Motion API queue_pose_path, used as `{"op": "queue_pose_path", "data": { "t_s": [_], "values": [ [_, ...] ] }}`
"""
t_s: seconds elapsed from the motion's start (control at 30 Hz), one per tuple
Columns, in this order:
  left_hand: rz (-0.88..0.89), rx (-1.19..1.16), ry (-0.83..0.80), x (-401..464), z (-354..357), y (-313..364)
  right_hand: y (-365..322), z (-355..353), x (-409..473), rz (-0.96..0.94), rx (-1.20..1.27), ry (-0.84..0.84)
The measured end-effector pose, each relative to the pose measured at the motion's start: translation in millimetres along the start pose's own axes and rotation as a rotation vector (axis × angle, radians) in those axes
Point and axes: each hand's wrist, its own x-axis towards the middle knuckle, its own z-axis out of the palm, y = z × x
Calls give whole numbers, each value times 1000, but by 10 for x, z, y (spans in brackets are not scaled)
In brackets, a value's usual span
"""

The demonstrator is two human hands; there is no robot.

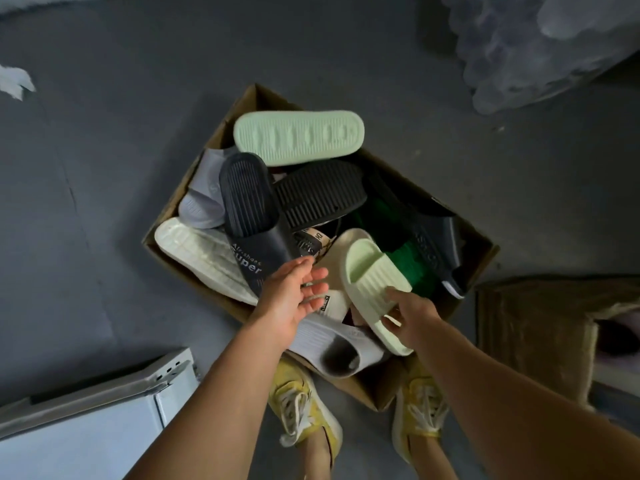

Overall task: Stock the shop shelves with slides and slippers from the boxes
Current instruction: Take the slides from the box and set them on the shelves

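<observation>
On the strap of the dark navy ribbed slide (pixel 250 216) in front of you, white letters read "Air-shoes" above "Super". The other slides' small labels are too blurred to read.

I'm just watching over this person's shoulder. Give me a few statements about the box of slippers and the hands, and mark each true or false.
1. The right hand grips a pale green slide. True.
2. The left hand holds a slipper. False: it is open and empty.
3. The cardboard box stands on a table. False: it sits on the floor.
4. Another pale green slide lies sole up. True.
5. The navy slide reads "Super". True.
</observation>
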Motion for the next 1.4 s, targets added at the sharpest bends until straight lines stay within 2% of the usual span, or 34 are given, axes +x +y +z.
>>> {"op": "queue_pose_path", "data": {
  "t_s": [0.07,0.23,0.33,0.4,0.5,0.6,0.73,0.8,0.87,1.0,1.13,1.23,1.4],
  "values": [
    [32,2,24,-52,22,-15,0,42,-143,-81,8,-48],
    [215,67,169,-150,-5,105,-117,136,-688,-509,-279,-255],
    [231,70,122,-187,-55,269,-330,173,-910,-640,-378,-379],
    [212,100,42,-201,-103,379,-485,218,-987,-715,-428,-405],
    [207,251,-36,-221,-178,505,-691,325,-1057,-810,-510,-422],
    [256,338,-10,-211,-252,597,-834,546,-1050,-933,-635,-438],
    [235,37,70,-67,-430,662,-1085,897,-965,-1080,-540,-180],
    [200,-154,82,47,-524,680,-1262,1042,-824,-1017,-441,-80],
    [193,-280,79,162,-605,711,-1446,1159,-564,-988,-515,-9],
    [208,-391,73,402,-722,736,-1743,1395,-130,-938,-788,47],
    [205,-479,32,516,-769,735,-1992,1570,247,-734,-757,164],
    [205,-525,-8,557,-833,725,-2082,1684,272,-650,-663,109],
    [210,-506,-25,522,-941,690,-1984,1782,78,-704,-650,103]
  ]
}}
